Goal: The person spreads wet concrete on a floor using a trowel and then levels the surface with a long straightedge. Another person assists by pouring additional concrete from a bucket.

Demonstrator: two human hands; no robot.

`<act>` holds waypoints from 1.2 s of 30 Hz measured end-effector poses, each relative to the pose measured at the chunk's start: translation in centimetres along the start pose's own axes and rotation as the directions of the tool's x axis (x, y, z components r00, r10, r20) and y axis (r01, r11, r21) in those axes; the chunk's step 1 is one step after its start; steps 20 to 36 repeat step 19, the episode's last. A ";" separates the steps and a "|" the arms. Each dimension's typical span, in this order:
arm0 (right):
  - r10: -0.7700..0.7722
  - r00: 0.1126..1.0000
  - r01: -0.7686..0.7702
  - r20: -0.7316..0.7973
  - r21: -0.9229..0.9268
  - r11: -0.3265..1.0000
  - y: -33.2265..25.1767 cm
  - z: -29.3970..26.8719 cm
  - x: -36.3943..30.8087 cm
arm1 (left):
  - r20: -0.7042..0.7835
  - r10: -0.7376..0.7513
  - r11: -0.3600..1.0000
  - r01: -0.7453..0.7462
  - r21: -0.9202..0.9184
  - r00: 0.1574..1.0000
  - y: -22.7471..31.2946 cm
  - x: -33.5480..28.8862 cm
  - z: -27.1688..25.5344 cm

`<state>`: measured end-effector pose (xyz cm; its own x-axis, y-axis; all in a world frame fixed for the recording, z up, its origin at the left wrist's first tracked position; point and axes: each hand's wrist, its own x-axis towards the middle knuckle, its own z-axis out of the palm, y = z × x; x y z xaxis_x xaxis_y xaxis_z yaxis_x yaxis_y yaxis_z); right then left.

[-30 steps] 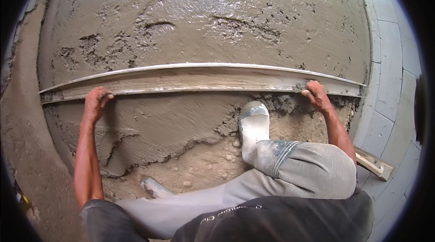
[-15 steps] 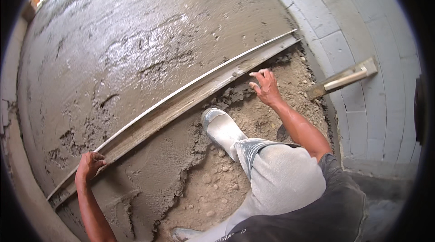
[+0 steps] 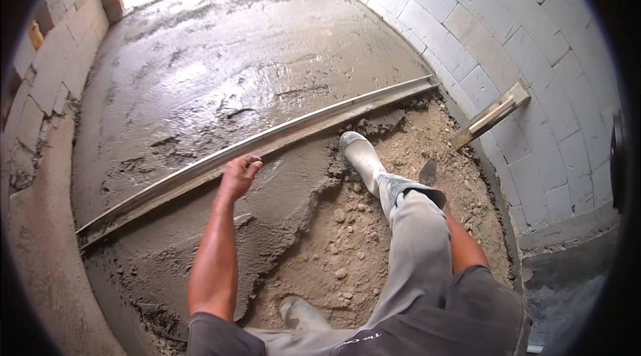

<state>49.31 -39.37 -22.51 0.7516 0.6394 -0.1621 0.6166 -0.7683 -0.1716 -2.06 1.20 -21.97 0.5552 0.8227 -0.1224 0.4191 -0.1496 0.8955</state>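
Note:
A long metal straightedge point(image 3: 314, 119) lies slantwise across the wet grey concrete point(image 3: 200, 82). My left hand point(image 3: 242, 174) is over its near edge around the middle, fingers curled in and nothing visible in them. Whether it touches the metal I cannot tell. My right forearm point(image 3: 464, 242) reaches down behind my bent knee, which hides the hand. Just beyond that knee, a dark pointed blade point(image 3: 429, 172), like a trowel's, shows on the rubble; its handle is out of sight.
Rough, stony ground point(image 3: 334, 249) lies around my boots point(image 3: 362, 152). A wooden float point(image 3: 491, 116) leans on the grey block wall point(image 3: 521, 62) at right. Another block wall point(image 3: 43, 99) runs along the left, with a bright opening at the far end.
My left hand has left the straightedge's left end and come right, toward its middle. My right hand has dropped from beside the straightedge to behind my knee. The view has tilted up.

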 end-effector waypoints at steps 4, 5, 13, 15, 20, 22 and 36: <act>0.114 0.990 -0.089 0.083 -0.252 0.964 -1.5 -6.8 -10.6 | -0.111 0.190 0.964 -0.164 0.207 0.976 -2.1 -4.0 -2.4; 0.216 0.973 -0.196 0.079 -0.203 0.959 0.1 -8.8 -11.5 | -0.108 0.214 0.949 -0.180 0.259 0.971 -3.0 -4.1 -2.1; -0.311 0.924 0.271 -0.223 -0.190 0.944 -8.3 -23.2 0.8 | -0.249 0.275 0.926 -0.187 0.327 0.929 -4.9 -1.3 1.6; -0.369 0.929 0.366 0.007 -0.153 0.918 -18.4 -21.8 1.3 | -0.216 0.228 0.901 -0.121 0.418 0.949 -5.5 -2.2 0.2; -0.597 0.789 0.614 0.145 -0.179 0.769 -29.7 -17.0 5.5 | -0.246 0.136 0.888 -0.008 0.461 0.960 -5.5 -2.1 -1.0; -0.597 0.789 0.614 0.145 -0.179 0.769 -29.7 -17.0 5.5 | -0.246 0.136 0.888 -0.008 0.461 0.960 -5.5 -2.1 -1.0; -0.597 0.789 0.614 0.145 -0.179 0.769 -29.7 -17.0 5.5 | -0.246 0.136 0.888 -0.008 0.461 0.960 -5.5 -2.1 -1.0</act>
